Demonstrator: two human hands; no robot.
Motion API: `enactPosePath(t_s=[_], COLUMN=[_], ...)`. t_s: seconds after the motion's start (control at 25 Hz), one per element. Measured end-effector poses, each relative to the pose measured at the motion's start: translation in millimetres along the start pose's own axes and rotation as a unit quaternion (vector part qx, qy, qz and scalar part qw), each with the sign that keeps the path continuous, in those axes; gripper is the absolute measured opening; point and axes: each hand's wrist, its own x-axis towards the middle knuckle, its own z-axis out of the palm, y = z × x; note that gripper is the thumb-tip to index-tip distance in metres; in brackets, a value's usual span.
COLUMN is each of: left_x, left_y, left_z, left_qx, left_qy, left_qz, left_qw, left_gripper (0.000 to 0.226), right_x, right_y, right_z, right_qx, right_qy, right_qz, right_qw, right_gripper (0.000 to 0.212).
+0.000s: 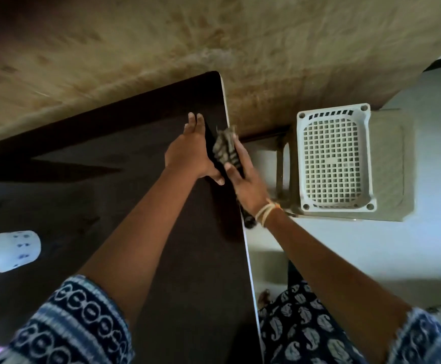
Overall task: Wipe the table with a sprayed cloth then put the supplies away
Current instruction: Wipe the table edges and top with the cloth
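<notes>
- Writing and labels: small blue marks are seen on the white spray bottle point(11, 250), but they are too blurred to be read; no legible brand is shown anywhere.
- Spray bottle: laid on its side on the dark table point(135, 206), near the left edge of the view, well apart from both hands.
- White perforated basket point(335, 158): set on a pale stool point(390, 164) just beside the table's right edge; only its grid bottom is seen inside.
- Cloth point(226, 148): a grey patterned cloth, bunched at the table's right edge; a dark end is seen hanging below the right wrist.
- Right hand point(243, 177): curled round the cloth, thumb across it; pale threads point(265, 212) are worn at the wrist.
- Left hand point(190, 151): held flat with fingers straight and together, touching the cloth's side.
- Sleeves point(77, 321): blue and white patterned fabric is seen at both arms.
</notes>
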Motion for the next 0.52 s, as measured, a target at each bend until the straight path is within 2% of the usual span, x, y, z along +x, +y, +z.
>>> enactPosePath(t_s=[0.12, 0.28, 0.44, 0.52], left_x=[-1, 1, 2, 1], left_y=[1, 1, -3, -4], left_z=[0, 0, 4, 3], left_qx=[-0.002, -0.014, -0.015, -0.011], left_qy=[0.001, -0.006, -0.001, 0.0], left_qz=[0.003, 0.003, 0.005, 0.006], left_qw=[1.0, 1.0, 1.0, 1.0], left_gripper=[0.153, 0.155, 0.154, 0.154], right_x=[-2, 88, 154, 148], right_y=[4, -37, -67, -61], right_z=[0, -7, -10, -11], right_qx=[0.04, 0.054, -0.004, -0.04], right_qy=[-0.003, 0.021, 0.003, 0.011], right_qz=[0.019, 0.061, 0.06, 0.05], right_qw=[0.999, 0.996, 0.998, 0.998], right_gripper=[0.059, 0.058, 0.067, 0.059])
